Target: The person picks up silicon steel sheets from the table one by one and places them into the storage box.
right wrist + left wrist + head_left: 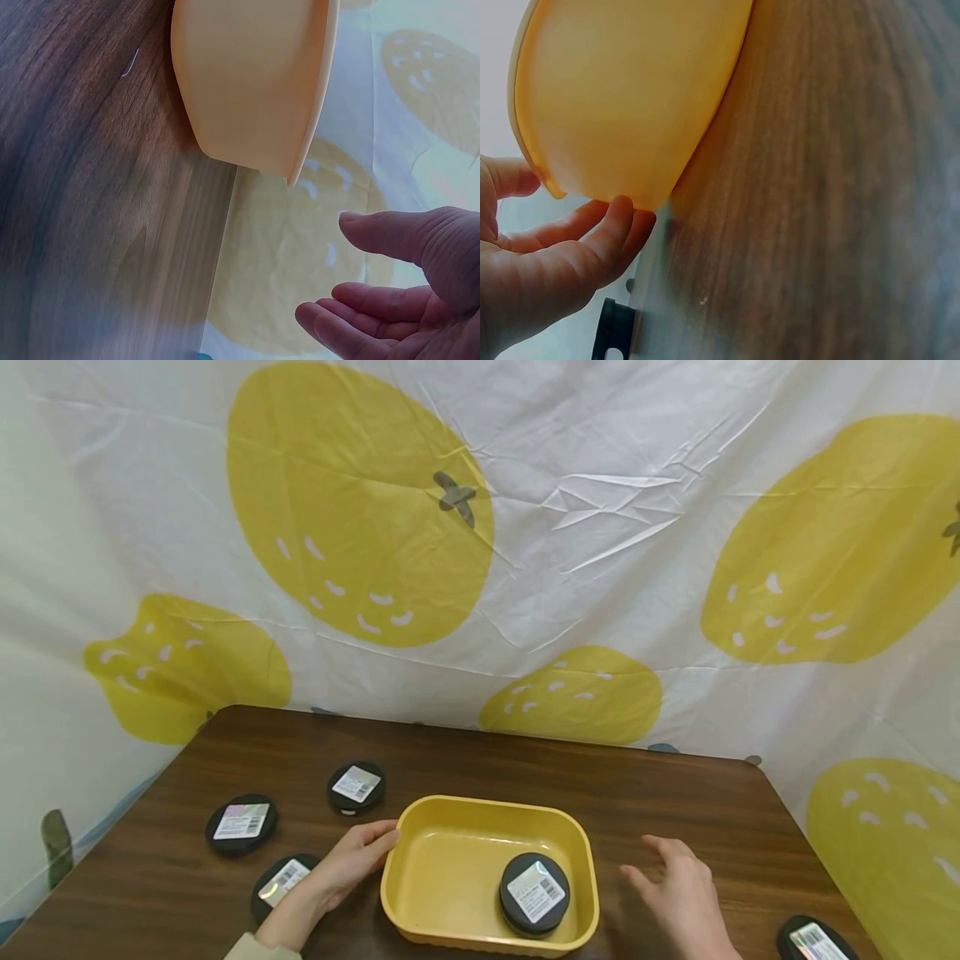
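A yellow, rounded rectangular plastic bin sits on the brown table. My left hand holds it at its left end. In the left wrist view, the thumb is at the rim and the other fingers touch the outer wall. Inside the bin, toward its right, lies a round black case with a white barcode label. My right hand hovers to the right of the bin, apart from it, thumb and fingers spread and holding nothing.
More labelled round black cases lie about: one at the back left, another at the far left, a third partly behind my left forearm. One more case is at the right front edge. A lemon-print curtain hangs behind the table.
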Demonstrator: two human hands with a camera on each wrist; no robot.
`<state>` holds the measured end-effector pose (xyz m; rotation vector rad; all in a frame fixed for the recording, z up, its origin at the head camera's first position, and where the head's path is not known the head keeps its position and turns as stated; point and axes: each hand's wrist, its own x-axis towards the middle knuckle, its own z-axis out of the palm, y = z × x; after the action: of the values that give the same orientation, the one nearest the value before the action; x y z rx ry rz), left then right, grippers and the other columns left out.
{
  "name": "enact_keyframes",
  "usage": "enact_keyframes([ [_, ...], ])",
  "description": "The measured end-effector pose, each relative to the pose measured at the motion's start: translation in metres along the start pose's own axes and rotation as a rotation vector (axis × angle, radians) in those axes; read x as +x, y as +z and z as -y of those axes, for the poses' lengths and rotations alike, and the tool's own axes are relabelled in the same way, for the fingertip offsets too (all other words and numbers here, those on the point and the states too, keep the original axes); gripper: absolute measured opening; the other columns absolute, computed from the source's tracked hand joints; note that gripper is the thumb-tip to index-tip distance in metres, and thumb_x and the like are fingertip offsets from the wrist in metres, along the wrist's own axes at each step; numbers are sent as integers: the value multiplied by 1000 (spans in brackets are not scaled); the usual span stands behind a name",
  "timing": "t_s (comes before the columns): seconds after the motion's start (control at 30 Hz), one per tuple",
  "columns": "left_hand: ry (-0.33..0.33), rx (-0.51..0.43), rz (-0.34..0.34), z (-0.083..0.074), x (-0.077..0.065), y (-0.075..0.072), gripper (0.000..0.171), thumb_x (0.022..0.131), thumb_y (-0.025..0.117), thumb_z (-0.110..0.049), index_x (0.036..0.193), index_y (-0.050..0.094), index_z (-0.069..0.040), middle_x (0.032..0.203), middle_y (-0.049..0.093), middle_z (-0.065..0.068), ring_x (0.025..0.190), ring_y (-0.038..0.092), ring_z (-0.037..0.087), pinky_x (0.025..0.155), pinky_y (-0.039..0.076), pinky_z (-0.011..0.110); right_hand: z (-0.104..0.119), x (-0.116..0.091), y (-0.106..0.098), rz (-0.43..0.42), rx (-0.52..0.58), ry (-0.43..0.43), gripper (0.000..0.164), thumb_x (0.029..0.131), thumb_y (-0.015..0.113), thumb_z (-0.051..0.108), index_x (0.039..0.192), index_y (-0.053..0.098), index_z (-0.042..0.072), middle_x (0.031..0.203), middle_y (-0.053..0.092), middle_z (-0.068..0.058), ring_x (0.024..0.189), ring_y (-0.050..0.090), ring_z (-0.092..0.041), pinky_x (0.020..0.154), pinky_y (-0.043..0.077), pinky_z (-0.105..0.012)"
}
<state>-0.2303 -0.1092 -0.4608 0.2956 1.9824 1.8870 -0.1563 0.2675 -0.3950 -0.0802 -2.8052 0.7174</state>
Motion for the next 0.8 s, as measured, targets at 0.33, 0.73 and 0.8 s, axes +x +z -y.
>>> enact_keyframes([
  [0.33,-7,0,0,-1,-1,0,44,101,39,-12,131,36,19,130,47,30,116,50,27,99,42,43,-6,-1,-5,-1,-22,9,43,77,75,14,108,61,-12,100,62,-23,91,60,-39,76,51,-48],
  [0.73,-7,-1,-4,-1,0,0,43,101,39,-12,131,37,18,130,47,29,118,48,28,100,40,44,-14,-2,-10,-24,-30,31,44,76,75,14,108,60,-12,101,61,-25,90,60,-40,75,52,-48],
  [0.8,-6,-2,1,-1,-1,0,44,101,39,-12,131,37,19,130,47,30,118,48,29,100,39,44,-16,-3,-10,-30,-33,34,44,76,75,14,108,60,-12,100,62,-25,90,60,-40,74,51,-49],
])
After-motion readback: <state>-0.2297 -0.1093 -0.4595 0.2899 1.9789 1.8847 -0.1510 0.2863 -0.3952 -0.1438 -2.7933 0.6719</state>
